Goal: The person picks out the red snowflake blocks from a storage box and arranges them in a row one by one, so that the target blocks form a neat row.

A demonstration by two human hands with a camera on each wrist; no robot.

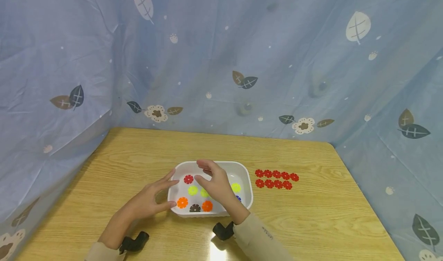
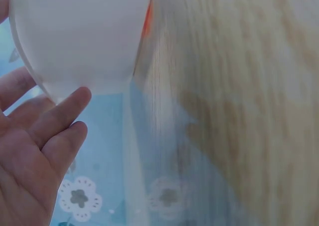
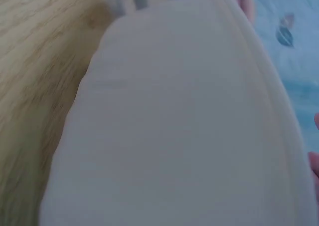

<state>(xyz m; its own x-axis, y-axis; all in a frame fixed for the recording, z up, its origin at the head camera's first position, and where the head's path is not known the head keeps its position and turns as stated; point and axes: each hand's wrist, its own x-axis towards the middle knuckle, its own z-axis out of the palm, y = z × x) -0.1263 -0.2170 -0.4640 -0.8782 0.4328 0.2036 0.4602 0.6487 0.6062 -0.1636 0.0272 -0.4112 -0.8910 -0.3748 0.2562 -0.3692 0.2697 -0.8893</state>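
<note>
A white plastic tray [image 1: 243,176] with flower-shaped notched discs inside stands on the table. My left hand [image 1: 147,199] holds the tray's left end, with fingertips over the rim and the thumb at the near corner. In the left wrist view, two fingers [image 2: 65,113] lie against the tray's outer wall. Over the middle of the tray is my right hand [image 1: 216,182], its thumb and fingers apart, nothing visible between them. A red disc [image 1: 188,179] lies left of it. Orange discs [image 1: 182,202], yellow-green discs [image 1: 192,190], a dark brown disc [image 1: 195,208] and a partly hidden blue disc [image 1: 238,198] share the tray.
Right of the tray, several red discs [image 1: 276,174] lie flat in two rows on the wooden table [image 1: 322,199]. A blue patterned curtain [image 1: 207,61] hangs behind the table and along both sides. Black wrist-worn devices [image 1: 223,231] sit near both sleeves.
</note>
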